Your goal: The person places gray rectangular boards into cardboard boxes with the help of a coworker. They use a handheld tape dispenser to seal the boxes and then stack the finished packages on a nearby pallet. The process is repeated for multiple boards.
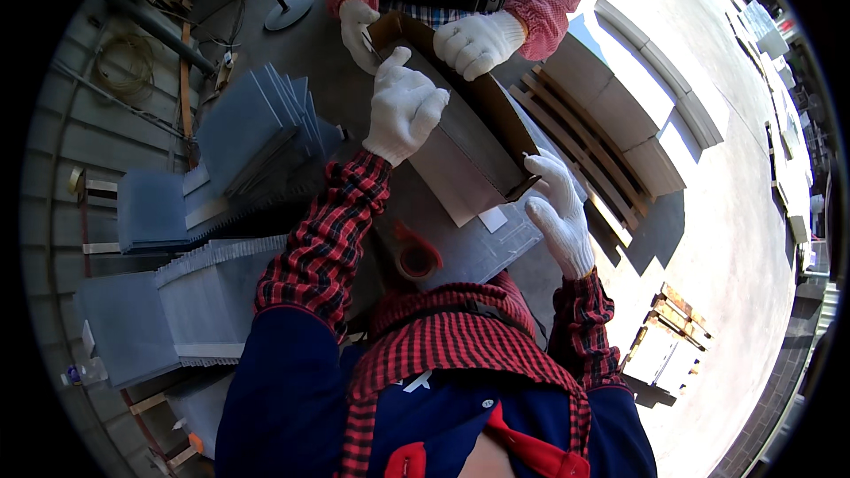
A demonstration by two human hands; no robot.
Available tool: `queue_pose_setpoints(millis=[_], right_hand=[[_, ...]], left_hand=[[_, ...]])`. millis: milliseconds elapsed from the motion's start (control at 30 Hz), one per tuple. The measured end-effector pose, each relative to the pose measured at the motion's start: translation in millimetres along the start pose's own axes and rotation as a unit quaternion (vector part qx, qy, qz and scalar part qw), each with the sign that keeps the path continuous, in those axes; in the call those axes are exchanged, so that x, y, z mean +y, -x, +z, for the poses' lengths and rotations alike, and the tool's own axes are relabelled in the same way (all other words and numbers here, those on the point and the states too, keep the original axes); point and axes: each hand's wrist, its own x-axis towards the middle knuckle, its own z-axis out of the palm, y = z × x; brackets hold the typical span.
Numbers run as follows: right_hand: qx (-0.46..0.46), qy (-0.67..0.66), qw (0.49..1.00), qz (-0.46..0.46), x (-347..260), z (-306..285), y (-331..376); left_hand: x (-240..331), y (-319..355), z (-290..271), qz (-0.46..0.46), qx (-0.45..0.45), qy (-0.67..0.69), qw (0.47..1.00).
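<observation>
Gripping the long brown cardboard box [469, 137] at its near end, the person's white-gloved right hand [560, 212] pinches the lower corner, while the gloved left hand [403, 106] closes over the upper edge of its side wall. A co-worker's gloved hands [478, 40] grasp the far end. Resting above a grey work table [478, 248], the box runs lengthwise from the person toward the co-worker, open side up. It looks light, fairly stiff yet crushable, best held by its rims and corners.
</observation>
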Motion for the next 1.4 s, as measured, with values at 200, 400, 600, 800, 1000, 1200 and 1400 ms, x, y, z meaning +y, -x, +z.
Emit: queue_pose_setpoints(millis=[200, 400, 600, 800, 1000, 1200, 1400], right_hand=[[0.154, 0.181, 0.96, -0.149, 22, 34, -20], [0.239, 0.198, 0.939, -0.145, 31, 50, -25], [0.205, 0.081, 0.975, -0.019, 28, 29, -27], [0.005, -0.106, 0.987, 0.12, 5, -20, -28], [0.057, -0.134, 0.98, 0.138, 3, -11, -22], [0.047, 0.048, 0.998, 0.017, -1, 15, -19], [0.026, 0.398, 0.905, -0.151, -10, 29, -9]], left_hand=[[3, -4, -1, -0.012, -0.033, 0.02, 0.999], [37, 12, 2, -0.099, 0.073, 0.017, 0.992], [50, 26, 19, -0.135, 0.035, 0.024, 0.99], [39, 14, 22, -0.111, -0.096, -0.05, 0.988], [39, 4, 21, -0.106, -0.138, -0.063, 0.983], [38, 13, 27, -0.155, -0.135, -0.046, 0.977], [34, 53, 23, -0.339, 0.067, 0.156, 0.925]])
